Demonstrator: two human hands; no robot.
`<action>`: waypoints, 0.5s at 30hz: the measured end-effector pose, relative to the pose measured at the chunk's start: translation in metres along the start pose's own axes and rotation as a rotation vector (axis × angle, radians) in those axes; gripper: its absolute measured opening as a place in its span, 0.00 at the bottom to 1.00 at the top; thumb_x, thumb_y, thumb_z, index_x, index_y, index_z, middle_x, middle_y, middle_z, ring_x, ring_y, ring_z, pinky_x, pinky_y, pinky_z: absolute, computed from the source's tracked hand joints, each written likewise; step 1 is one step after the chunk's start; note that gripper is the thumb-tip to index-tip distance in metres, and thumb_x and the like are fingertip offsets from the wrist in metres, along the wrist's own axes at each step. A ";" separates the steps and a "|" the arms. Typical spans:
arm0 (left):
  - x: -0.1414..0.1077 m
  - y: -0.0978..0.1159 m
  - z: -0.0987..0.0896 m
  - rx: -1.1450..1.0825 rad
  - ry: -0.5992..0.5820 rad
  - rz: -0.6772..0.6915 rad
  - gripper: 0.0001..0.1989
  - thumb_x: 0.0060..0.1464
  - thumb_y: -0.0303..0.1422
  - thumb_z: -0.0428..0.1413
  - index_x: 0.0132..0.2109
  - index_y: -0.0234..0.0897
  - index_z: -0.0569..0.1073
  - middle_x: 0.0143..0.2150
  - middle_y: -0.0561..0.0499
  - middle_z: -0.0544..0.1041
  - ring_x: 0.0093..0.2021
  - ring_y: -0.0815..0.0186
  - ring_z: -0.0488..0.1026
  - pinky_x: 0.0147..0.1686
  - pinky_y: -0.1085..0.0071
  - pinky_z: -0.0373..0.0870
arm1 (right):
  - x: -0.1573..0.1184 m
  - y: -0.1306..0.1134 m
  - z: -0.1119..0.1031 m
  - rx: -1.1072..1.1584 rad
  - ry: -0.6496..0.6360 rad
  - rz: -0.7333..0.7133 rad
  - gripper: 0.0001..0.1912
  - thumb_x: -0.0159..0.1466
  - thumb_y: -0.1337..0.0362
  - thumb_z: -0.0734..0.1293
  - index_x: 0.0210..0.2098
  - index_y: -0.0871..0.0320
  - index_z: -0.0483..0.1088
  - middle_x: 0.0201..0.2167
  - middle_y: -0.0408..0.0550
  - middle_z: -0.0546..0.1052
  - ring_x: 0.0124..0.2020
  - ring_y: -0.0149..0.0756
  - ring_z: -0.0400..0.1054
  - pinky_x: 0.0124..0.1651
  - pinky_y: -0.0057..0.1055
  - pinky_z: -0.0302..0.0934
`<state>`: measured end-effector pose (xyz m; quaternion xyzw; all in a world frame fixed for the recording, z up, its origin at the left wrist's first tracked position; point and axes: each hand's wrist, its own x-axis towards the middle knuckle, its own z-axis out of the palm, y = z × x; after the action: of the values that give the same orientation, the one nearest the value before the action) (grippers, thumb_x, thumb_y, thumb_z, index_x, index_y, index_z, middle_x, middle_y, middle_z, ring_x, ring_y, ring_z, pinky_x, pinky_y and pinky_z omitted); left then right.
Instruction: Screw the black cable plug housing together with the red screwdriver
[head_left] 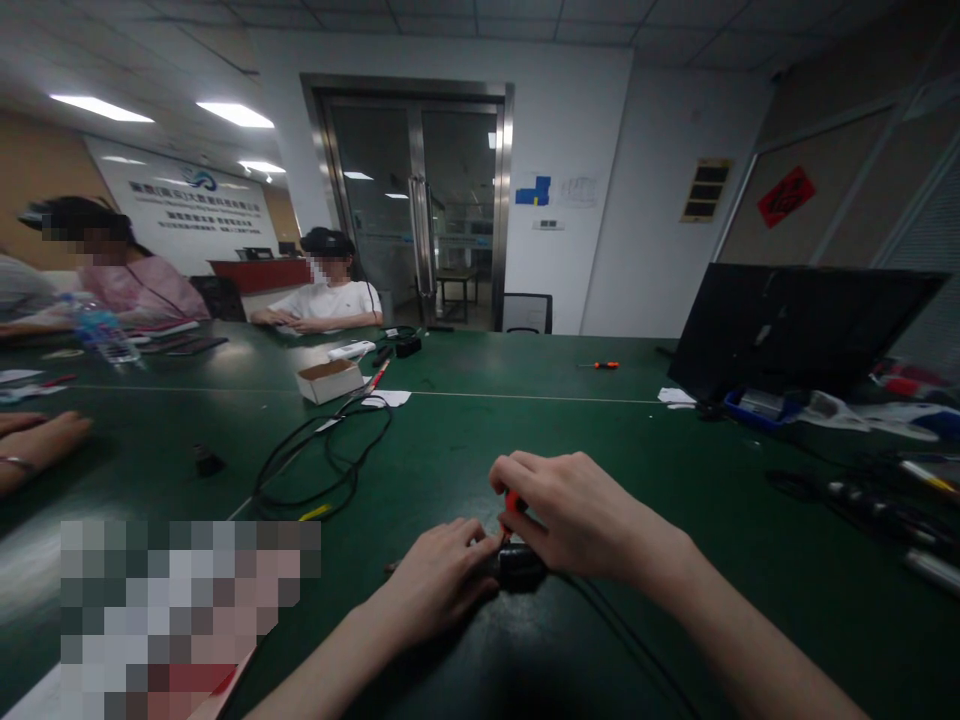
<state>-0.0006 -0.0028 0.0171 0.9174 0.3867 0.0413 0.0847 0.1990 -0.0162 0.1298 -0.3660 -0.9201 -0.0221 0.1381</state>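
My right hand (574,510) is closed around the orange and black handle of a screwdriver (513,502), held roughly upright. Its lower end points down at a black, rounded tool body (523,567) lying on the table near me. My left hand (442,570) grips that black body from the left, fingers curled over it and partly hiding it. A dark cord (626,635) runs from near its right side toward the table's near edge. The screwdriver's tip is hidden by my fingers, and the exact kind of the black tool cannot be made out.
On the green table (480,440) lie a coiled black cable (337,465), an open white box (330,381) and another screwdriver (606,365). A monitor (795,325) and clutter stand right. Several people sit left; a co-worker's hands (52,440) rest at the left edge.
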 end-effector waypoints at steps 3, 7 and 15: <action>-0.001 -0.001 0.001 0.001 0.000 -0.003 0.13 0.63 0.33 0.55 0.54 0.42 0.70 0.52 0.45 0.72 0.50 0.52 0.71 0.47 0.58 0.69 | 0.003 0.000 0.002 -0.065 0.012 0.019 0.10 0.66 0.59 0.68 0.40 0.57 0.66 0.32 0.43 0.75 0.26 0.30 0.64 0.26 0.29 0.43; -0.001 -0.001 0.001 -0.011 -0.004 -0.001 0.13 0.63 0.34 0.55 0.54 0.42 0.70 0.52 0.44 0.72 0.50 0.51 0.71 0.47 0.58 0.69 | 0.003 0.000 0.003 -0.112 0.010 0.047 0.14 0.67 0.53 0.68 0.35 0.57 0.66 0.27 0.42 0.74 0.24 0.31 0.64 0.26 0.30 0.41; 0.001 0.002 -0.001 -0.005 -0.010 -0.008 0.14 0.62 0.32 0.54 0.55 0.44 0.69 0.51 0.45 0.72 0.49 0.52 0.70 0.47 0.59 0.69 | -0.002 0.001 -0.003 0.088 -0.021 0.003 0.13 0.61 0.69 0.65 0.46 0.59 0.64 0.37 0.45 0.75 0.30 0.32 0.67 0.29 0.29 0.49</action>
<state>0.0013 -0.0032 0.0188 0.9159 0.3897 0.0376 0.0890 0.2022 -0.0172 0.1317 -0.3613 -0.9209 0.0227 0.1445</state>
